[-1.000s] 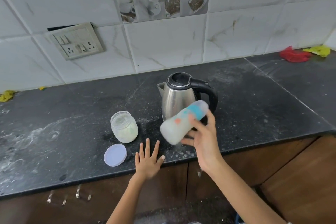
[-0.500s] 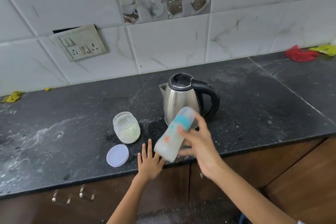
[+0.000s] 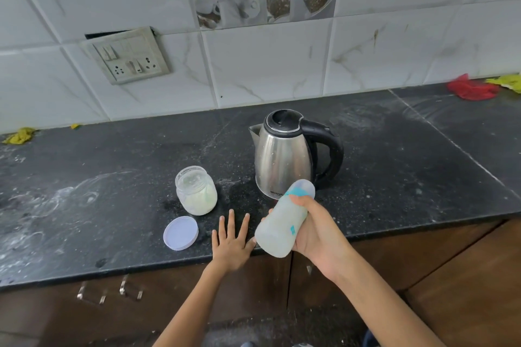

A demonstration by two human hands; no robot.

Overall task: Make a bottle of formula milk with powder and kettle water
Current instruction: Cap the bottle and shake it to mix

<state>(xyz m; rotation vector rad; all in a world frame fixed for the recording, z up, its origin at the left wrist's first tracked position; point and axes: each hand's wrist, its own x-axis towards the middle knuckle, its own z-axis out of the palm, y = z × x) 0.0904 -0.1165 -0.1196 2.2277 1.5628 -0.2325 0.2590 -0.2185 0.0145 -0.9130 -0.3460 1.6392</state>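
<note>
While the left hand is laid flat and empty on the counter, the capped bottle is gripped, tilted, in the right hand just beside it.

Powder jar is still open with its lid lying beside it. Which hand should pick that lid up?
Left. The left hand lies flat and empty on the counter, right beside the lid. The right hand is busy gripping the tilted bottle, farther from the jar.

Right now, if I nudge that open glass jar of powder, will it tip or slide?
The jar looks squat and wide-based, so it would probably slide, not tip. It seems about half full, likely light. With its lid lying off beside it, a hard knock could spill powder.
</note>
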